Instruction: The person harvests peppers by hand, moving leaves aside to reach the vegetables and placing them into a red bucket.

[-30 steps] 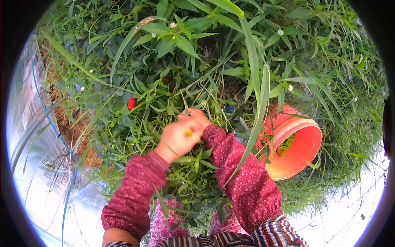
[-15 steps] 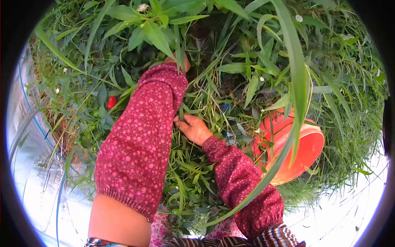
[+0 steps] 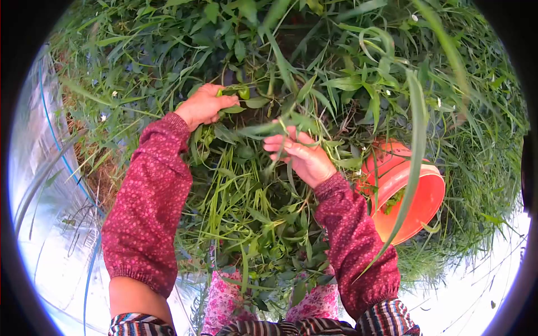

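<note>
My left hand is closed around green stems and leaves left of centre, with a small green pepper-like fruit just right of its fingertips. To the right, my right hand has its palm turned up and its fingers apart among thin leaves, some of which cross in front of them. Nothing gripped shows in that palm. Both forearms wear dark red flowered sleeves. Below the hands lie bent, flattened grass stems.
An orange-red bucket lies tilted at the right, with some green pieces inside. Long grass blades hang close to the camera. Pale plastic sheeting and a blue line run along the left. Flowered trouser legs show below.
My left hand has come out of the foliage and moved left. The right hand has moved up and right and opened. The red fruit at left is no longer visible.
</note>
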A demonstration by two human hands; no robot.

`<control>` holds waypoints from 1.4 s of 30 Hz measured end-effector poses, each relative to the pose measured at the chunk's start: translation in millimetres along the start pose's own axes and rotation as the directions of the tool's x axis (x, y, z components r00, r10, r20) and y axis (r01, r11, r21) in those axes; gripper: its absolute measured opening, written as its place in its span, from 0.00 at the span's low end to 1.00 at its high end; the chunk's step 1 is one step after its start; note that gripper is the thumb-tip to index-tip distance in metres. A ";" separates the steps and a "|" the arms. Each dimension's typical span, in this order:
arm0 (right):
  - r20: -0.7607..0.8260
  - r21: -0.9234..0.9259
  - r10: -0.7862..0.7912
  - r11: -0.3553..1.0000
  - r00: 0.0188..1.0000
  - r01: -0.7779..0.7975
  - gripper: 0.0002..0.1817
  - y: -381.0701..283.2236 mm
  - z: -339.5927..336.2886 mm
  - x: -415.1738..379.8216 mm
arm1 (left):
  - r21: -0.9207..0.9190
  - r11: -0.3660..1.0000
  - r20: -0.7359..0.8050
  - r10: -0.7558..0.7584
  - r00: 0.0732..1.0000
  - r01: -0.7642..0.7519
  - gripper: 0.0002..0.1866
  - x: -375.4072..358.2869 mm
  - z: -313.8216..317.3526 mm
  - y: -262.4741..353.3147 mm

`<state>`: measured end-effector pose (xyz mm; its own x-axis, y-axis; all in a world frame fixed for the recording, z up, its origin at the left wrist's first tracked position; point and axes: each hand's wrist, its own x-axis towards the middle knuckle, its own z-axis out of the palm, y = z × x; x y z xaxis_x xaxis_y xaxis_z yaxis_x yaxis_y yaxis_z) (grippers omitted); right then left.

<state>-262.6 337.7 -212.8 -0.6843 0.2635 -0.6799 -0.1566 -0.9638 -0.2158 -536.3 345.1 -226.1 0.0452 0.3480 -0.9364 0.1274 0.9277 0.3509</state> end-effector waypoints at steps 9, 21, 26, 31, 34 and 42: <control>-0.131 -0.555 -0.157 0.830 0.979 0.059 0.21 11.0 35.8 75.3 | 0.120 0.949 -0.057 0.299 0.953 -0.291 0.11 -10.6 23.5 -43.0; 0.100 -0.883 0.138 0.469 0.985 0.024 0.13 3.1 49.0 14.0 | 0.733 0.641 -0.012 0.348 0.938 -0.228 0.11 7.2 45.3 -30.3; 0.147 -0.864 0.336 0.502 0.930 -0.044 0.15 -3.6 54.0 -3.7 | 0.873 0.337 0.191 0.430 0.882 -0.353 0.22 12.5 75.2 -29.7; 0.173 -0.911 0.078 0.391 0.982 0.129 0.22 -9.2 47.2 -41.3 | 0.919 0.273 -0.022 0.756 0.655 -0.284 0.27 8.7 37.7 31.9; 0.148 -0.862 0.060 0.498 0.987 0.099 0.25 -3.4 38.8 -53.5 | 0.971 0.203 -0.094 0.811 0.577 -0.126 0.26 16.3 28.0 75.8; -0.072 -0.259 -0.147 0.958 0.987 0.124 0.30 -45.5 17.1 -95.2 | 0.888 0.454 -0.299 0.441 0.846 0.078 0.13 35.0 -45.8 35.4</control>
<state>-202.5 355.7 -126.3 -0.6008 0.4043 -0.6896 -0.0504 -0.8801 -0.4720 -575.6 396.4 -246.4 -0.2019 0.7437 -0.6373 0.9410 0.3278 0.0845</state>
